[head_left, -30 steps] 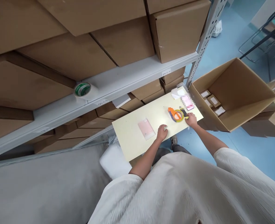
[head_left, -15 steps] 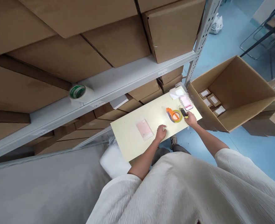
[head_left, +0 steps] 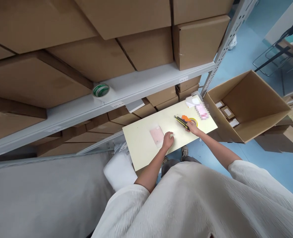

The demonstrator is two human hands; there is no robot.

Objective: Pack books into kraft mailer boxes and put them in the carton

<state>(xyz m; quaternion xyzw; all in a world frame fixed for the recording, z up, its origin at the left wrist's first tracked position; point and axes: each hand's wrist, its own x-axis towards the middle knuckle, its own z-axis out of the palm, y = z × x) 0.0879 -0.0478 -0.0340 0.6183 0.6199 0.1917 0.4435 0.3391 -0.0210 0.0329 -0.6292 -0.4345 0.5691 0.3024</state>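
Observation:
My right hand [head_left: 192, 127] grips a black and yellow box cutter [head_left: 181, 122], its front end pointing left over the table [head_left: 141, 155]. Partly behind that hand lies an orange tape dispenser [head_left: 186, 118] with a roll of yellowish tape [head_left: 193, 121]. My left hand [head_left: 168, 140] is closed, its fingers curled in at the right edge of a flat pink packet [head_left: 156, 135] in a clear sleeve. Something small and pale shows by the thumb, too small to name.
An open carton [head_left: 263, 102] with several small labelled boxes [head_left: 227, 112] stands to the right. Shelving [head_left: 146, 77] holding cardboard boxes [head_left: 201, 43] and a tape roll [head_left: 101, 91] runs behind the table. White papers [head_left: 193, 101] and a pink blurred item [head_left: 202, 111] lie at the table's far right.
My right hand has lifted the box cutter from the table's right side and brought it left, across the tape dispenser. My left hand has moved closer to the pink packet. The view has shifted slightly.

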